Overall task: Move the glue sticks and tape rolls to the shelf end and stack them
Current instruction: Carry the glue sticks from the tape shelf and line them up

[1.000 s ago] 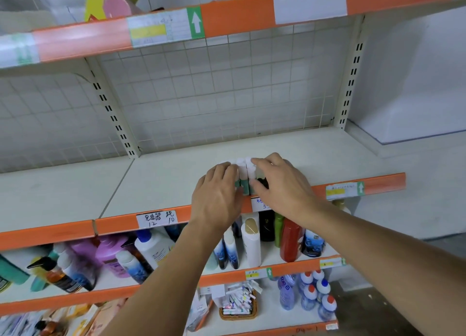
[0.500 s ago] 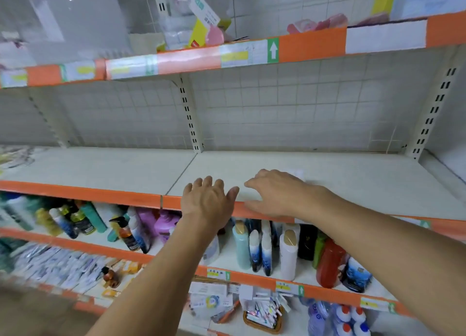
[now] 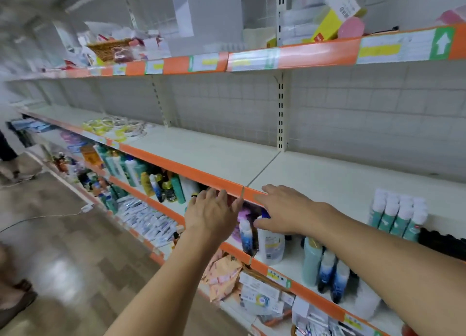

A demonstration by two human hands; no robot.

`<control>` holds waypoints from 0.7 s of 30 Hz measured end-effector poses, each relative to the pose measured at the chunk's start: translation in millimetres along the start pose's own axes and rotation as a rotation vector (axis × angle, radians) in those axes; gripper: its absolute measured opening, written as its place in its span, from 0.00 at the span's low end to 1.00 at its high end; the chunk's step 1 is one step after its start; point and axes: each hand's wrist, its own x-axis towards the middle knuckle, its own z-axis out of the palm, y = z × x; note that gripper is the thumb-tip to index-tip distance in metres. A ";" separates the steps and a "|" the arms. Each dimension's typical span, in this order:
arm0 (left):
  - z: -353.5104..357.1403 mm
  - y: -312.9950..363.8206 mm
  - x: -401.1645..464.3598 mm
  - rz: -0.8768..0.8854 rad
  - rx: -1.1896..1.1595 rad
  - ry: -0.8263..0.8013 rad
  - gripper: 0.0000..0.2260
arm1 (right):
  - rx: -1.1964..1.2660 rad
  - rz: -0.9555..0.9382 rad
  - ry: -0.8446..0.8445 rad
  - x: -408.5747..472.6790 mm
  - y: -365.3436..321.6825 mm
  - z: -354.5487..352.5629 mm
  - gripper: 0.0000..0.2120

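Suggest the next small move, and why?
Probably reach left along the shelf toward the tape rolls. Both the left hand and right hand are open and empty, and the glue sticks already stand at the right.

Ahead of my left hand [image 3: 210, 215] and my right hand [image 3: 285, 212] the middle shelf [image 3: 214, 154] lies bare and wide, from its orange front edge [image 3: 181, 169] back to the wire grid wall [image 3: 227, 103]. Far down to my left a scatter of tape rolls [image 3: 118, 127] takes up the board. To my right a row of glue sticks [image 3: 397, 215] stands at the front edge, with open board behind them. The upper shelf [image 3: 290, 55] caps the headroom. Slotted uprights [image 3: 281, 108] stand at the back. Beneath my fingers [image 3: 271, 190], bottles [image 3: 161, 184] crowd the lower shelf.
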 end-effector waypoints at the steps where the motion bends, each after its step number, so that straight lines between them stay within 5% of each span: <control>1: -0.8 -10.4 2.4 -0.013 -0.007 0.007 0.29 | 0.007 -0.024 0.007 11.2 -7.9 0.4 0.26; 21: 0.1 -215.8 110.0 -0.198 0.053 0.028 0.27 | 0.041 -0.221 0.047 231.9 -132.3 -2.1 0.31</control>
